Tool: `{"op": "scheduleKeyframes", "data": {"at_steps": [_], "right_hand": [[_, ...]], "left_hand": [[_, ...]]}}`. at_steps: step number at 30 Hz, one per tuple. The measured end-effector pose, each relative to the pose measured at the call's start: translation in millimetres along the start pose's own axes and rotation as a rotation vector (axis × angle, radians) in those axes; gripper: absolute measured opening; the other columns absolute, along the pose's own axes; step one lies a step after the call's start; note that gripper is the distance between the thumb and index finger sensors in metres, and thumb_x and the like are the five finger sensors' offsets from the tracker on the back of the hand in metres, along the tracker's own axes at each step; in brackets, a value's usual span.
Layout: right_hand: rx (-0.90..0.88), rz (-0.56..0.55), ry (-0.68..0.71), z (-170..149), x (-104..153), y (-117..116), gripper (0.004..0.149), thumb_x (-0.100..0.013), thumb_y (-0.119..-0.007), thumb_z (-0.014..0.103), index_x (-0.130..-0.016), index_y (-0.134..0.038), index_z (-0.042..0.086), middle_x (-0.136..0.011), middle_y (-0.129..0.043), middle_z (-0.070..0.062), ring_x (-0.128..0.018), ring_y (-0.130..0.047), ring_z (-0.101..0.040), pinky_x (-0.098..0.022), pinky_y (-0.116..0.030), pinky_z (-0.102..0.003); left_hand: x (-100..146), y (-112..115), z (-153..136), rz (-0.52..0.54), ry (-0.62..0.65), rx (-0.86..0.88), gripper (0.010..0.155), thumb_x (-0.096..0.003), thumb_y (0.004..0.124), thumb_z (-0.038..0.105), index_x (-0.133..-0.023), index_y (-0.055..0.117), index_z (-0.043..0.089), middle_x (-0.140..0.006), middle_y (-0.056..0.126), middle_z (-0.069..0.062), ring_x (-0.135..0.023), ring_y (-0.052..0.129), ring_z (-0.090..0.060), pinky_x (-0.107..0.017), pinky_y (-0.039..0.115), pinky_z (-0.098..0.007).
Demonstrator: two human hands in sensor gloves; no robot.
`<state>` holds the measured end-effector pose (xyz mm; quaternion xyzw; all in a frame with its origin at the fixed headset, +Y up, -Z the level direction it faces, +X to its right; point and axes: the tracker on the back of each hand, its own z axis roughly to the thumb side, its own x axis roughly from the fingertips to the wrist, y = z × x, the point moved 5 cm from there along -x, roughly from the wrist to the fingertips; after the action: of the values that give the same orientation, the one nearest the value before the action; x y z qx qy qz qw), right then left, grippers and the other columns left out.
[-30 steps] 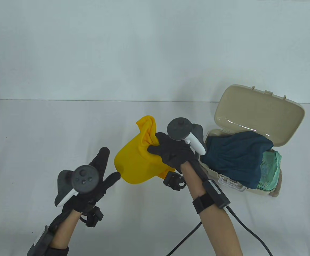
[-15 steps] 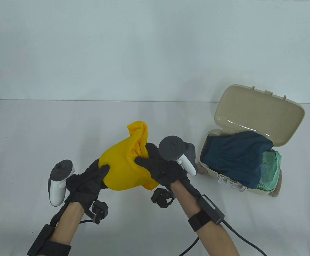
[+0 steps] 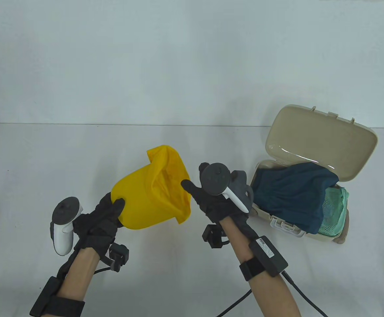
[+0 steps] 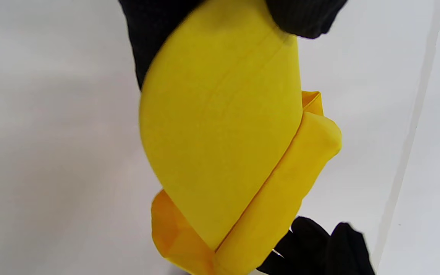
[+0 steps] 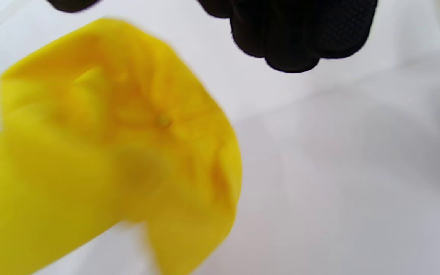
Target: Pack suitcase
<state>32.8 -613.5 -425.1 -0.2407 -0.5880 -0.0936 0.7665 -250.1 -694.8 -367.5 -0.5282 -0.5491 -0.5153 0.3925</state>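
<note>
So the hat (image 3: 152, 194) changed hands here. A second earlier the right hand (image 3: 216, 201) had the yellow crown bunched up in its fist, just left of the suitcase (image 3: 268, 216), while the left hand (image 3: 96, 224) was spread and holding nothing. By this moment the left hand had curled its fingers round the brim end and carried it further left of the suitcase, up off the table (image 3: 47, 165). The right hand had let go: thumb sticking out toward the cloth, nothing pinched, fingers loose as far as the blurry right wrist view showed.

My guess is they were reshaping or flattening the hat before packing it, since it moved away from the suitcase rather than toward it.

The suitcase itself sat open, lid (image 3: 320, 142) tilted back. Inside, a dark blue garment (image 3: 291, 194) was slumped over the front edge, with a green mesh thing (image 3: 335, 211) tucked at its right end. Looked pretty full already, so the hat would need squashing.
</note>
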Motion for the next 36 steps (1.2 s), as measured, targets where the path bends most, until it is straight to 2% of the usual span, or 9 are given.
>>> {"op": "scheduleKeyframes", "data": {"at_steps": [3, 7, 11, 15, 17, 20, 25, 28, 36], "right_hand": [[-0.111, 0.119, 0.031, 10.4, -9.0, -19.2, 0.112, -0.047, -0.051, 0.074, -0.108, -0.02, -0.014, -0.11, -0.051, -0.038, -0.093, -0.072, -0.058, -0.063, -0.071, -0.062], [-0.242, 0.215, 0.051, 16.3, -20.6, -32.4, 0.117, -0.045, -0.052, 0.076, -0.108, -0.015, -0.015, -0.111, -0.045, -0.039, -0.095, -0.067, -0.064, -0.063, -0.067, -0.067], [-0.48, 0.324, 0.137, 27.4, -23.3, -43.4, 0.116, -0.046, -0.058, 0.075, -0.109, -0.016, -0.013, -0.11, -0.051, -0.037, -0.095, -0.073, -0.056, -0.064, -0.066, -0.066], [-0.54, 0.304, 0.164, 33.9, -20.0, -45.6, 0.098, -0.05, -0.074, 0.054, -0.108, -0.028, -0.011, -0.103, -0.07, -0.019, -0.084, -0.089, -0.033, -0.063, -0.076, -0.052], [-0.558, 0.277, 0.144, 31.3, -18.5, -43.1, 0.082, -0.052, -0.077, 0.043, -0.107, -0.041, -0.006, -0.094, -0.081, -0.008, -0.076, -0.096, -0.023, -0.059, -0.082, -0.045], [-0.588, 0.252, 0.142, 28.2, -14.0, -37.0, 0.07, -0.052, -0.078, 0.038, -0.104, -0.052, -0.001, -0.087, -0.088, 0.001, -0.067, -0.099, -0.016, -0.054, -0.086, -0.039], [-0.575, 0.203, 0.158, 24.3, -1.4, -9.7, 0.062, -0.051, -0.078, 0.038, -0.098, -0.059, 0.003, -0.084, -0.089, 0.001, -0.065, -0.1, -0.015, -0.052, -0.087, -0.037], [-0.564, 0.134, 0.141, 8.9, 7.4, 24.1, 0.06, -0.052, -0.077, 0.038, -0.098, -0.059, 0.004, -0.084, -0.088, 0.001, -0.065, -0.1, -0.016, -0.052, -0.087, -0.036], [-0.592, -0.074, -0.03, -80.9, 31.4, 105.4, 0.06, -0.054, -0.073, 0.039, -0.098, -0.058, 0.003, -0.085, -0.087, -0.001, -0.066, -0.099, -0.018, -0.052, -0.088, -0.036]], "left_hand": [[0.9, 6.8, 2.1, -0.03, 0.017, 0.008, 0.059, -0.0561, 0.062, 0.035, -0.105, 0.039, 0.012, -0.09, 0.08, 0.006, -0.076, 0.1, -0.014, -0.061, 0.086, -0.031], [1.3, 13.7, 6.9, -0.081, 0.051, 0.03, 0.059, -0.056, 0.062, 0.035, -0.106, 0.039, 0.013, -0.09, 0.08, 0.006, -0.077, 0.1, -0.015, -0.062, 0.086, -0.031], [-2.3, 20.8, 4.7, -0.151, 0.053, 0.036, 0.059, -0.0557, 0.064, 0.034, -0.105, 0.042, 0.012, -0.09, 0.081, 0.004, -0.077, 0.1, -0.017, -0.062, 0.086, -0.033], [-2.3, 26.0, 3.7, -0.169, 0.049, 0.06, 0.06, -0.056, 0.063, 0.034, -0.106, 0.04, 0.01, -0.091, 0.08, 0.004, -0.078, 0.1, -0.016, -0.062, 0.086, -0.031], [-2.4, 26.7, 5.3, -0.168, 0.052, 0.025, 0.061, -0.056, 0.063, 0.035, -0.106, 0.04, 0.01, -0.092, 0.08, 0.003, -0.078, 0.1, -0.017, -0.062, 0.086, -0.031], [-1.3, 29.1, 11.0, -0.173, 0.068, -0.03, 0.063, -0.0557, 0.065, 0.037, -0.107, 0.04, 0.01, -0.093, 0.08, 0.001, -0.078, 0.1, -0.02, -0.061, 0.086, -0.033], [5.3, 33.5, 37.5, -0.134, 0.152, -0.242, 0.073, -0.053, 0.069, 0.046, -0.11, 0.039, 0.012, -0.1, 0.075, -0.006, -0.084, 0.094, -0.028, -0.063, 0.081, -0.041], [10.9, 33.3, 59.8, -0.077, 0.208, -0.374, 0.075, -0.0521, 0.069, 0.049, -0.111, 0.037, 0.014, -0.106, 0.068, -0.009, -0.09, 0.087, -0.031, -0.065, 0.078, -0.045], [23.6, 33.5, 88.2, 0.054, 0.285, -0.932, 0.08, -0.0503, 0.065, 0.057, -0.113, 0.03, 0.021, -0.117, 0.045, -0.01, -0.107, 0.06, -0.04, -0.073, 0.065, -0.055]]}}
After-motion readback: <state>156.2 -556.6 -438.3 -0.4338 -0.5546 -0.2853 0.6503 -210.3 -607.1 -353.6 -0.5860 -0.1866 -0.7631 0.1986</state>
